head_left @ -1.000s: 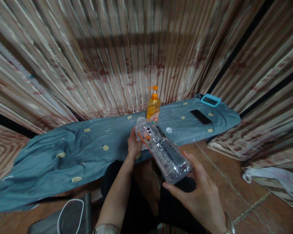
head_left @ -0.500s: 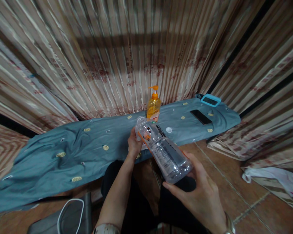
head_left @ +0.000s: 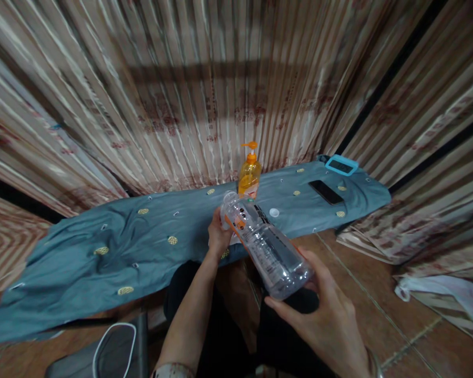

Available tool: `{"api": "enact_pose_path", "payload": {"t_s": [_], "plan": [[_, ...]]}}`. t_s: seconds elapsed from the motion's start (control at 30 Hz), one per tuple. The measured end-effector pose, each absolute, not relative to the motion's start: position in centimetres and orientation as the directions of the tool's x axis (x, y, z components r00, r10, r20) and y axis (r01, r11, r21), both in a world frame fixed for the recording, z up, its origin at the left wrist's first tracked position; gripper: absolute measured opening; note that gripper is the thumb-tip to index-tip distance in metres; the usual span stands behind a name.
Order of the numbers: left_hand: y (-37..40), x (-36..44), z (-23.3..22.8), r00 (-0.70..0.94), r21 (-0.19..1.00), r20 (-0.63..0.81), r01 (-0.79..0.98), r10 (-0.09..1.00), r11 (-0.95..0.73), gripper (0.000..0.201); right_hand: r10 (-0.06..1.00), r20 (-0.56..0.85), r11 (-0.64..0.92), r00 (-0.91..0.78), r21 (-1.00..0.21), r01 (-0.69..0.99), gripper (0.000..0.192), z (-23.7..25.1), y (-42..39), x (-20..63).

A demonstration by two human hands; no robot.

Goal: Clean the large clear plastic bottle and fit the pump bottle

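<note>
item: clear plastic bottle point(head_left: 266, 247), long axis tilted away from me. my right hand point(head_left: 325, 320) cups its base, nearer me; my left hand point(head_left: 217, 236) curls around its neck, farther off.

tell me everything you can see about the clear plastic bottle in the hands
The clear plastic bottle is see-through, looks empty, and carries an orange-and-black printed label near its neck. It lies tilted, its open, capless mouth pointing up and away, its base toward the person. The left hand grips it by the neck end and the right hand cups its base. It is held above the edge of the blue cloth.
</note>
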State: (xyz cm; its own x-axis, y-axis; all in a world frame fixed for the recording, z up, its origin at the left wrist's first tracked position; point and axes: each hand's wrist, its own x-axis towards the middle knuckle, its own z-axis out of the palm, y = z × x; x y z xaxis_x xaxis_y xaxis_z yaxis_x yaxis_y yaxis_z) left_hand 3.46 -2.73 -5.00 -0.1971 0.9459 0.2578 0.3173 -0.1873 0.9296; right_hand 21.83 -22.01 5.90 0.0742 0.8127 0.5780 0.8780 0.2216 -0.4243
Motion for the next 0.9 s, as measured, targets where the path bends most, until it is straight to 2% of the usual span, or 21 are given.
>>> {"api": "enact_pose_path", "payload": {"t_s": [0.5, 0.9], "plan": [[-3.03, 3.41, -4.58, -0.194, 0.938, 0.225, 0.309, 0.955, -0.158, 0.061, 0.825, 0.559, 0.243, 0.088, -0.491, 0.836, 0.068, 5.33, -22.42, 21.88], [-2.85, 3.5, -4.69, -0.189, 0.938, 0.233, 0.302, 0.954, -0.169, 0.062, 0.806, 0.588, 0.254, 0.071, -0.451, 0.856, 0.069, 5.64, -22.25, 21.79]]}}
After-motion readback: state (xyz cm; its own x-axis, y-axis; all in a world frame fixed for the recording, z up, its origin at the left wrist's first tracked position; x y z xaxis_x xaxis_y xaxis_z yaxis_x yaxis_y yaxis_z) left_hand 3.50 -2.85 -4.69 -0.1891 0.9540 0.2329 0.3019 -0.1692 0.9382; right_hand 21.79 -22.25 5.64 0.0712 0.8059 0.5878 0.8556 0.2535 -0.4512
